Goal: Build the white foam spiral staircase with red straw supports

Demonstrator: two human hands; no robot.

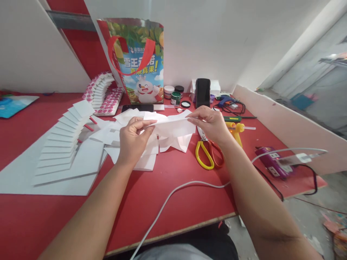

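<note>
Between my two hands a white sheet of paper [175, 127] is held up above the table, with a crease or folded edge along its top. My left hand [135, 139] pinches its left end between thumb and fingers. At the other end, my right hand [208, 122] grips the corner the same way. Under and behind it lie several loose white paper pieces [146, 161], some creased. Scissors [205, 155] with one yellow and one red handle rest just below my right hand, their blades partly hidden by it.
A stepped white card model [61, 141] stands at left on a white board [16, 180]. Behind are a gift bag [143, 79], paint jars [175, 97] and a phone [202, 92]. A yellow glue gun [238, 131], a purple power strip [273, 162] and a white cable [173, 193] lie right and front.
</note>
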